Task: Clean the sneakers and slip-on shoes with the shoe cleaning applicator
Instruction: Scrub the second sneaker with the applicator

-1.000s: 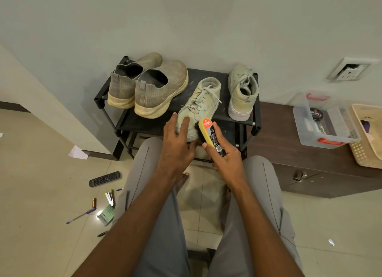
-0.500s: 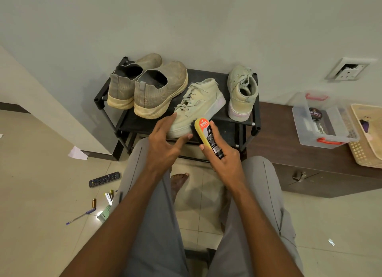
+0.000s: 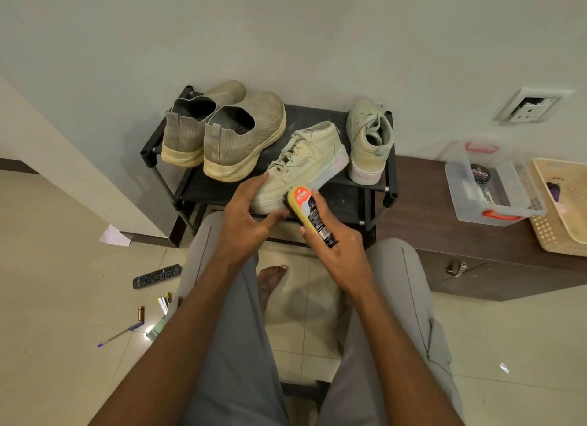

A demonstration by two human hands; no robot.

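Yellow applicator (image 3: 309, 214) gripped in my right hand (image 3: 340, 251); open left hand (image 3: 251, 213) should steady the centre-frame sneaker (image 3: 301, 165) while I rub.

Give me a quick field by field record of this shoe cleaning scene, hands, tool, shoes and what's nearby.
left hand: fingers spread, steadying the toe of the pale green lace-up sneaker
right hand: grips the yellow shoe cleaning applicator, held against the sneaker's side
second pale sneaker: on the rack's right end, heel toward camera
grey knit slip-on shoes: pair on the rack's left
black shoe rack: against the wall
clear plastic box: on the brown cabinet, right
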